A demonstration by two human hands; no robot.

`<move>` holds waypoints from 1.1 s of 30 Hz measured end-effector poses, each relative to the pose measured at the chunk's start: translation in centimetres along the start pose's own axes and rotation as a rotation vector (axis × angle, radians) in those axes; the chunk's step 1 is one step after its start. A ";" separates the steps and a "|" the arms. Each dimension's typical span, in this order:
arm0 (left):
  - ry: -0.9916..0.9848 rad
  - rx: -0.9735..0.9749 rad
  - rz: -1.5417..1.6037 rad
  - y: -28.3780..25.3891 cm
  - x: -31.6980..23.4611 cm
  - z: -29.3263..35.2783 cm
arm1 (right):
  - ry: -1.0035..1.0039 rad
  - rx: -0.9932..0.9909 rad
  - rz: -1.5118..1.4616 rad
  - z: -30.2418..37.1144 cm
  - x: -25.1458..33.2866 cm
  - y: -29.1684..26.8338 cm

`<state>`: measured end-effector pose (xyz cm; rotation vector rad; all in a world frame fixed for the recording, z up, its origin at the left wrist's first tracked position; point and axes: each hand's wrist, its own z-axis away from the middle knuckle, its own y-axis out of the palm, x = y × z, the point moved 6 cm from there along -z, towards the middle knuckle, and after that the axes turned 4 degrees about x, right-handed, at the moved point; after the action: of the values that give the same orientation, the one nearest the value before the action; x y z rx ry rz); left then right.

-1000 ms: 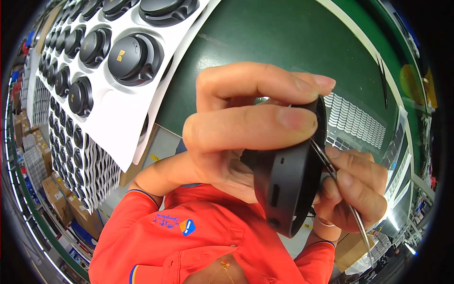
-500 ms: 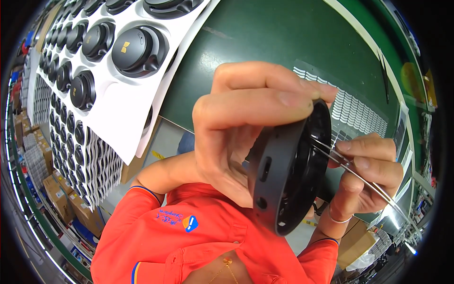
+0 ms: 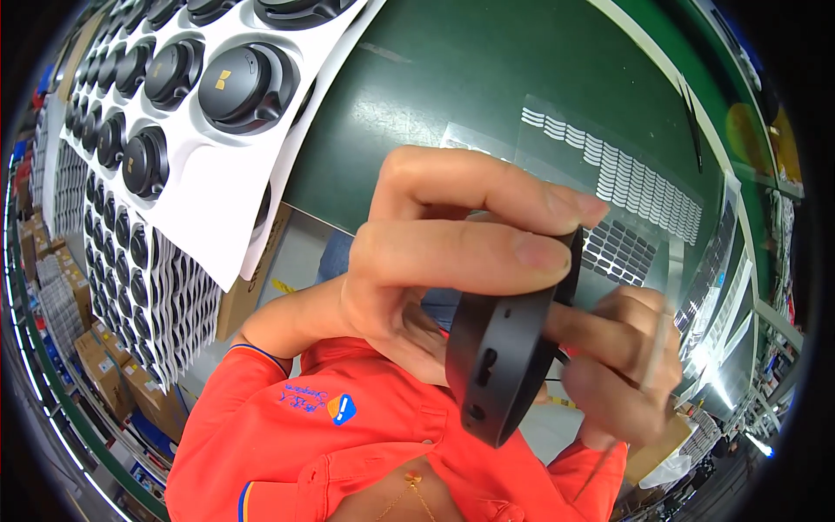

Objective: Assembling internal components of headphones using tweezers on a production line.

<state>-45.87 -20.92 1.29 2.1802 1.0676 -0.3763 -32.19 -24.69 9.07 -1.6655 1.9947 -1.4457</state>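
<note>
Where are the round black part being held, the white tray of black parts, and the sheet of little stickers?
round black part (image 3: 500, 365), head view, on its side wall.
white tray (image 3: 204, 187), head view, on a bare patch.
sticker sheet (image 3: 622, 178), head view, on the white strips.

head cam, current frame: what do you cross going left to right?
Stacked white trays of black round parts → top white tray of black earcups → left hand → black round housing → right hand → clear sheet of small pads.
</note>
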 end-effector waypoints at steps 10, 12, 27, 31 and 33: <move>-0.089 0.443 -0.077 -1.7 -0.9 -1.4 | -0.061 0.112 0.200 0.5 0.7 2.2; -0.053 0.321 -0.135 -1.6 -3.2 -1.6 | -0.027 0.101 0.081 0.3 1.3 2.3; -0.401 0.745 -1.332 -12.5 -17.4 -3.8 | 0.693 0.252 1.011 2.8 -6.1 -5.1; -0.510 0.809 -1.211 -15.2 -16.9 -3.6 | 0.725 0.391 1.020 2.4 -6.8 -4.7; -0.567 0.889 -1.050 -16.0 -16.5 -3.4 | 0.774 0.460 1.031 2.0 -6.9 -4.5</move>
<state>-68.77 -21.26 5.20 1.6870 1.8082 -2.1096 -25.36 -19.65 8.39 0.2176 2.0138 -1.9174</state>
